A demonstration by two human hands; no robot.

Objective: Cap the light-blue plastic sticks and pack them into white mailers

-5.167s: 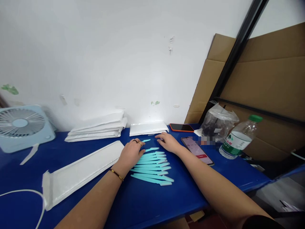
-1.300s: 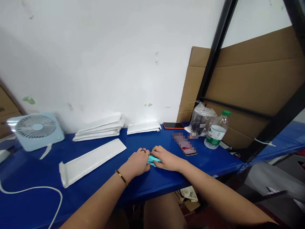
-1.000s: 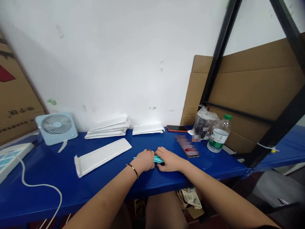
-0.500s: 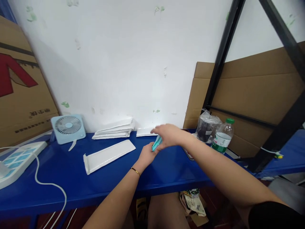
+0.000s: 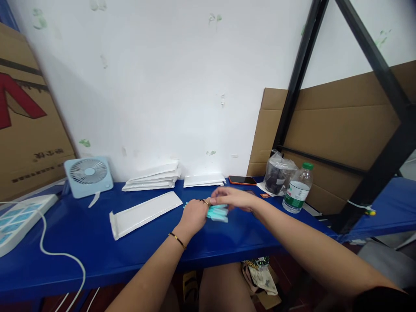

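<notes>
My left hand (image 5: 195, 214) is closed around a bundle of thin turquoise sticks (image 5: 217, 213), whose ends fan out to the right of the fist. A dark band loops at the fingers of that hand. Over the bundle, my right hand (image 5: 232, 198) touches the left fingers with its thumb and fingertips; whether it grips anything is hidden. To the left lies a single white padded envelope (image 5: 146, 212). Behind it stands a stack of similar envelopes (image 5: 152, 177), and a smaller white stack (image 5: 204, 180) rests by the wall.
A blue fan (image 5: 88, 177) and a power strip (image 5: 24, 221) with a white cable are at the left. At the right are a phone (image 5: 242, 180), a bagged dark cup (image 5: 275, 175), a green-capped bottle (image 5: 297, 190) and a black metal frame (image 5: 294, 86).
The turquoise bundle has tilted and fanned out to the right. My right hand has lowered over it, and both hands sit slightly lower. The phone now shows behind them.
</notes>
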